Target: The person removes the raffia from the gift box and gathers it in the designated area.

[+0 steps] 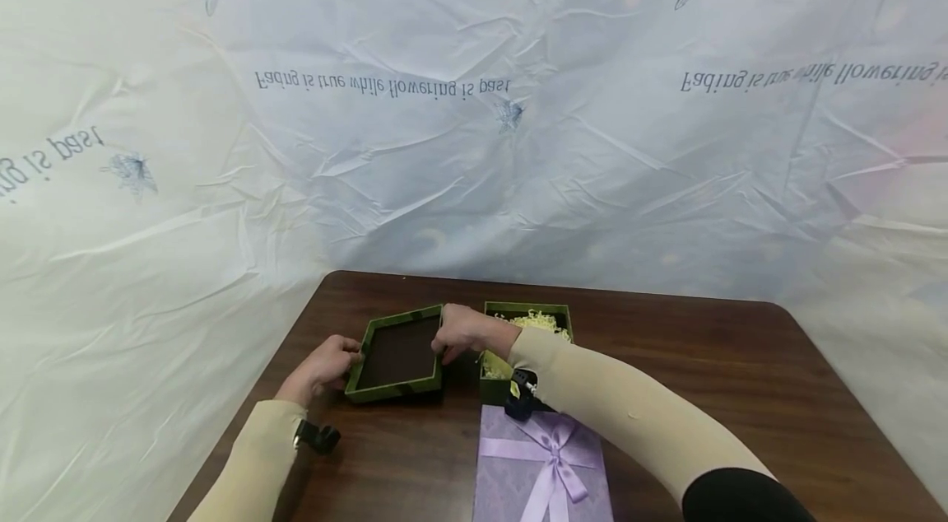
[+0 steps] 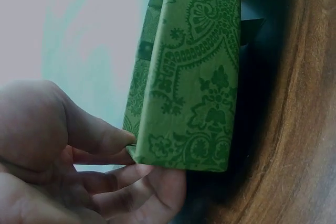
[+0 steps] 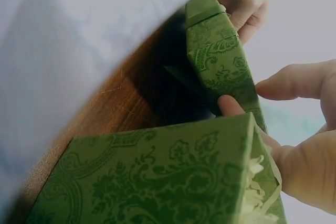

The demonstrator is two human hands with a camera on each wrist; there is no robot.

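Both hands hold a shallow green box lid, its dark brown inside facing up. My left hand pinches its left edge; in the left wrist view the thumb and fingers of that hand grip a corner of the patterned lid. At the opposite edge my right hand pinches the rim. The right wrist view has the right thumb and finger on either side of the lid. Just right of it stands a green box holding pale yellow shredded paper, partly hidden by the right forearm.
A lilac gift box with a ribbon bow lies at the near side, in front of the green box. The brown wooden table extends to the right. A pale printed curtain hangs behind it.
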